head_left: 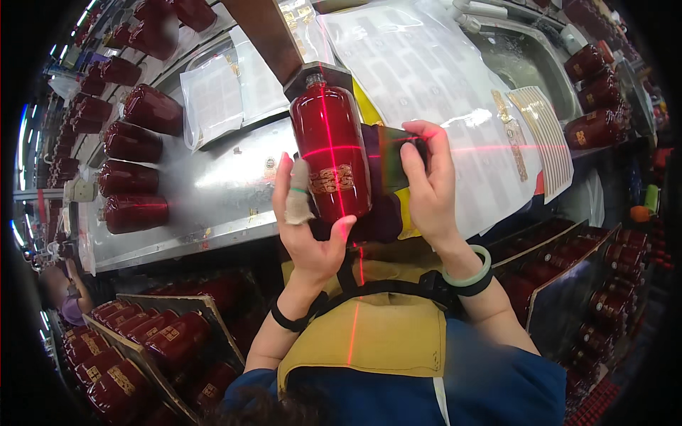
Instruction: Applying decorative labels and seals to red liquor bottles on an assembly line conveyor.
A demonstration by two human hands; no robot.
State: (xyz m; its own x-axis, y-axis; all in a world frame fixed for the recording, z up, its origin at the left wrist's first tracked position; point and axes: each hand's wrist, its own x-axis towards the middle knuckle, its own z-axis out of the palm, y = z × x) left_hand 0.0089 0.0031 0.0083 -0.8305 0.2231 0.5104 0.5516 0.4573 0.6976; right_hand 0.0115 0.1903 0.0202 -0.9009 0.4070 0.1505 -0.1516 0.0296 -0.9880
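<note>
A dark red glass bottle [328, 135] with a gold decoration near its base lies with its neck toward a metal block. Red laser lines cross on it. My left hand [312, 245] cups the bottle's lower left end, fingers along its side and thumb by the base. One finger wears a pale wrap with a green band. To the right of the bottle, my right hand [432, 181] pinches a thin, dark, flat piece [395, 157] with a greenish sheen; its exact kind I cannot make out. A dark purple cloth [376, 220] sits under and beside the bottle.
White label sheets [426, 78] cover the metal bench, with a gold strip sheet [543, 135] at the right. Red bottles [135, 177] line the left; others fill crates [170, 312] below. A sink [522, 64] is back right. A metal arm [263, 35] overhangs the bench.
</note>
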